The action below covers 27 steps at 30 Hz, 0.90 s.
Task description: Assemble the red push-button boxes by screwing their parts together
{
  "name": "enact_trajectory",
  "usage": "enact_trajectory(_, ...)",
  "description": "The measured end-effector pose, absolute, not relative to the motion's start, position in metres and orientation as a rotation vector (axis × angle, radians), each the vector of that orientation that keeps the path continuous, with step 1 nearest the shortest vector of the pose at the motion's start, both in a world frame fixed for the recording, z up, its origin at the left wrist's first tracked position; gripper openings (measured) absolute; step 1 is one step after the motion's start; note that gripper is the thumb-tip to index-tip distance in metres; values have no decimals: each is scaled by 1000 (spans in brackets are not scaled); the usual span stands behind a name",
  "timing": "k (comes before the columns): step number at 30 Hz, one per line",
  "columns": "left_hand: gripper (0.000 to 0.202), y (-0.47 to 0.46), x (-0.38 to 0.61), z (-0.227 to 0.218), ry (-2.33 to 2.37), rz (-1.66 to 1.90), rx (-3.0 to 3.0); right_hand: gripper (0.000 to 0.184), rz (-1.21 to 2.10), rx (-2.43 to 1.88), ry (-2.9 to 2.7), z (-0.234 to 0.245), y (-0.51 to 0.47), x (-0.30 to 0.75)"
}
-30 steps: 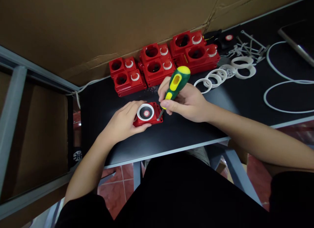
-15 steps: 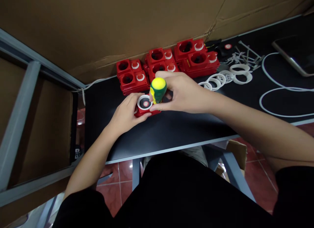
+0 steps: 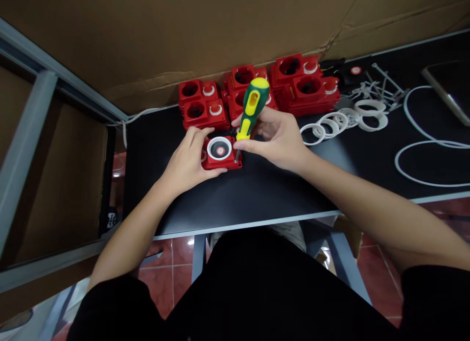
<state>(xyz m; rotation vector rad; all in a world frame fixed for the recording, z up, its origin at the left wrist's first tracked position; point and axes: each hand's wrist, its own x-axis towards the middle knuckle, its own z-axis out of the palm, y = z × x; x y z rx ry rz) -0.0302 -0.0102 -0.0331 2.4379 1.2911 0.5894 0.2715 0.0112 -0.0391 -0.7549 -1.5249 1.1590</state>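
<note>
A red housing [image 3: 210, 163] with a white ring [image 3: 209, 150] around a dark round centre lies on the black table. My left hand [image 3: 187, 162] grips the housing from its left side, thumb along the near edge and fingers at the far edge. In my right hand [image 3: 281, 137] is a screwdriver [image 3: 253, 106] with a green and yellow handle, held tilted between thumb and fingers. Its metal shaft points down at the housing's right edge, near the front corner. Whether a screw sits under the tip is too small to tell.
Several red housings [image 3: 205, 115] stand in groups along the cardboard wall [image 3: 220, 32]. To the right lie loose white rings [image 3: 370, 107], small metal and white parts [image 3: 382, 88], a white cable [image 3: 400, 159] and a dark flat device [image 3: 446, 86]. A metal frame [image 3: 27, 150] rises at the left.
The screwdriver has gone from nearly end-on to a visible tilt, with its handle higher and its shaft now showing. My right hand has shifted slightly right; my left hand stays on the housing.
</note>
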Motion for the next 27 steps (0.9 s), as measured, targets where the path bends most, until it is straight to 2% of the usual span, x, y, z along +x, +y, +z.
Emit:
enact_trajectory(7, 110, -12, -26, -39, 1221, 613, 2460, 77, 1210, -706, -1562, -35, 4, 272)
enact_trajectory(18, 115, -12, -26, -31, 1256, 536, 2436, 67, 1224, -678, -1571, -27, 1, 274)
enact_trajectory(27, 111, -10, -27, -33, 1251, 537, 2442, 59, 1449, -571, -1518, -28, 3, 277)
